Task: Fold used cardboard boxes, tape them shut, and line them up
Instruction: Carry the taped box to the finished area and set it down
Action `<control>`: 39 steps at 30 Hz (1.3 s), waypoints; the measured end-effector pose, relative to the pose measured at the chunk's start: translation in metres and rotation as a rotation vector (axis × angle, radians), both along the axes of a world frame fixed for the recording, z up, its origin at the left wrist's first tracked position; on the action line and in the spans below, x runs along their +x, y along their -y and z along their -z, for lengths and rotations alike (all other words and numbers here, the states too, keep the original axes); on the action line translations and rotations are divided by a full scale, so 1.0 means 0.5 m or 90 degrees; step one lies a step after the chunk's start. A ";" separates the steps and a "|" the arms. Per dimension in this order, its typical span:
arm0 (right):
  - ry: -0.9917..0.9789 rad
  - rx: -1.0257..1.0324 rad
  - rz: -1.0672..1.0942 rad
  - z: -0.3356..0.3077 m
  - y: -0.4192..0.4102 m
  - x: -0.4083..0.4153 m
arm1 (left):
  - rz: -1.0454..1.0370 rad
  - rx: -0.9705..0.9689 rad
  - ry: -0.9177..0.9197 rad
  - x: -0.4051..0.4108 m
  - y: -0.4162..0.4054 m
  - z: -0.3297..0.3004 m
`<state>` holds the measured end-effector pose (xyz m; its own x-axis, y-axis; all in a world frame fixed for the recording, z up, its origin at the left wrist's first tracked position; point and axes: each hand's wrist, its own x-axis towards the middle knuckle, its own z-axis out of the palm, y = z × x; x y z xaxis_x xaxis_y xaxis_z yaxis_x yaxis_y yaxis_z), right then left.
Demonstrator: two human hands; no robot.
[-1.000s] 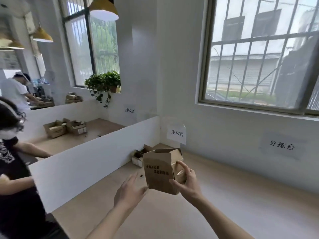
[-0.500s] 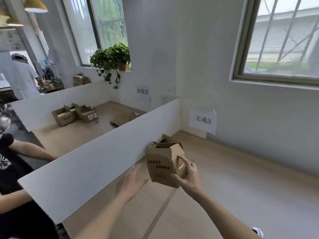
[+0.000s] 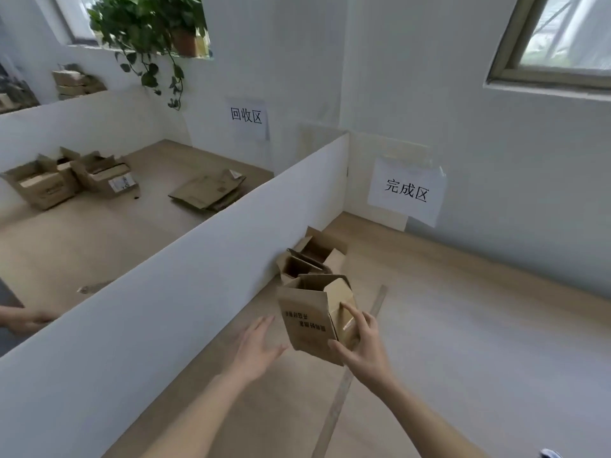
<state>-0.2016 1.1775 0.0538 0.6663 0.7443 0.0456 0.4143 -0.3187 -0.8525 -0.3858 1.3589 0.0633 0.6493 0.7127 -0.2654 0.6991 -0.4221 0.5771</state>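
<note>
Gripping cardboard box (image 3: 309,320); right hand (image 3: 362,347).

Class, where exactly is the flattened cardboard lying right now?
In the head view, the flattened cardboard lies on the far table beyond the white divider, right of two open boxes.

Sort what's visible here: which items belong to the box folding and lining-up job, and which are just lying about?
Part of the job:
- held box, gripped by the right hand
- left hand, open beside it
- open boxes standing against the white divider

Just lying about:
- potted plant
- flattened cardboard beyond the divider
- two paper signs
</note>
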 end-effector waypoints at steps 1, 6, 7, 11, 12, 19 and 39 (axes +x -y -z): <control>-0.001 -0.012 0.004 0.021 -0.023 0.004 | 0.009 -0.007 -0.011 0.007 -0.031 0.024; -0.015 -0.062 0.000 0.128 -0.138 0.008 | 0.031 -0.061 -0.043 0.038 -0.160 0.130; -0.020 -0.067 -0.002 0.147 -0.157 0.006 | 0.039 -0.064 -0.050 0.040 -0.179 0.146; -0.020 -0.089 0.031 0.205 -0.223 0.002 | 0.064 -0.074 -0.086 0.034 -0.247 0.200; -0.019 -0.095 0.042 0.216 -0.237 0.002 | 0.068 -0.075 -0.091 0.030 -0.259 0.208; -0.032 -0.159 0.078 0.243 -0.316 0.003 | 0.107 -0.039 -0.129 0.020 -0.322 0.235; 0.012 -0.275 0.082 0.121 -0.224 -0.008 | 0.216 0.061 -0.113 0.033 -0.247 0.119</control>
<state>-0.2058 1.2895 -0.0067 0.7570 0.6085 -0.2381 0.3616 -0.6936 -0.6231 -0.3693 1.4823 0.0038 0.8021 0.4924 -0.3379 0.5963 -0.6921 0.4067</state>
